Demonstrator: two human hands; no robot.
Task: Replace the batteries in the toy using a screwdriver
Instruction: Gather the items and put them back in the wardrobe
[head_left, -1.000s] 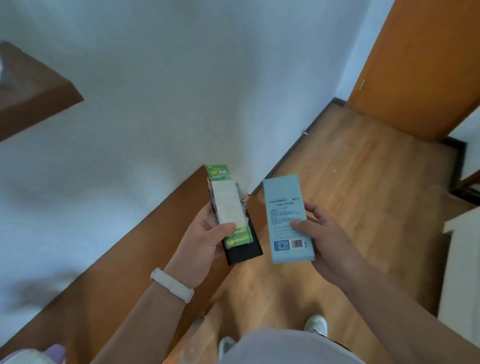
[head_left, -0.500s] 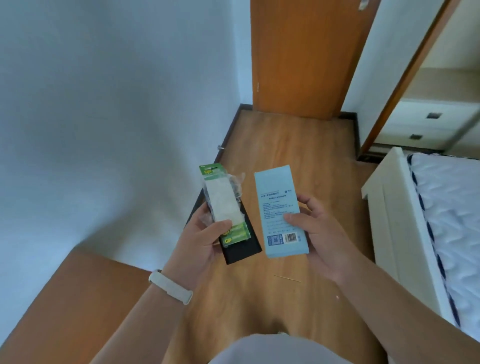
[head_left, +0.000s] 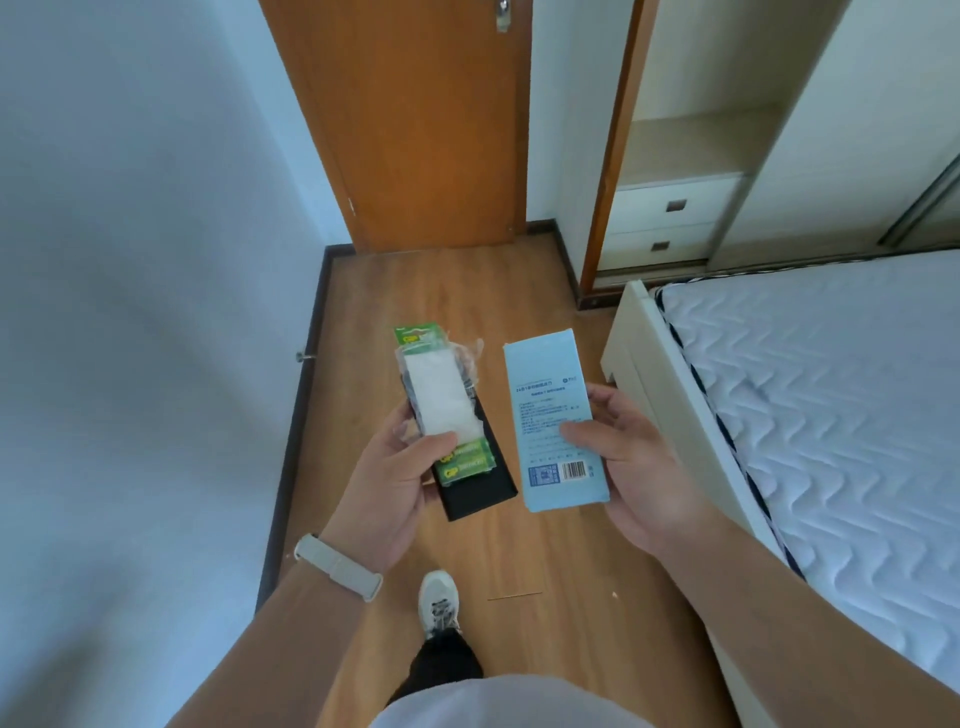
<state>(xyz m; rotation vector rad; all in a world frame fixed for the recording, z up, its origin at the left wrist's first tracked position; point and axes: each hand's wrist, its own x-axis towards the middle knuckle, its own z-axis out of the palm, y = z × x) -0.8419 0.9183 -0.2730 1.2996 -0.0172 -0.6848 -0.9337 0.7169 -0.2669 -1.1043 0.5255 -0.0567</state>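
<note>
Green card-backed GP battery pack (head_left: 465, 460), one, in the left hand (head_left: 387, 488): thumb pressed across the front, fingers curled behind. Same grip takes two more items. One white packet (head_left: 441, 397) in crinkled clear wrap lies on top of the pack, above the thumb. One flat black case (head_left: 480, 493) sits underneath, its lower corner jutting past the palm toward the right hand (head_left: 636, 467). Two green cells marked GP show just below the thumb tip; the pack's green header pokes out at the far end, beyond the fingertips. Right hand grips one pale blue carton (head_left: 553, 410), thumb on the printed face, fingers wrapped round the outer edge; barcode and blue code square sit below the thumb. Carton and stack side by side, not touching. One pale wrist strap (head_left: 337, 566) on the left wrist. Beneath the hands: wood floor (head_left: 519, 551), one white shoe (head_left: 439, 603). Right of the right hand: one quilted white mattress (head_left: 831, 415). Beyond the hands: one orange-brown door (head_left: 415, 130), two drawers (head_left: 670, 218).
</note>
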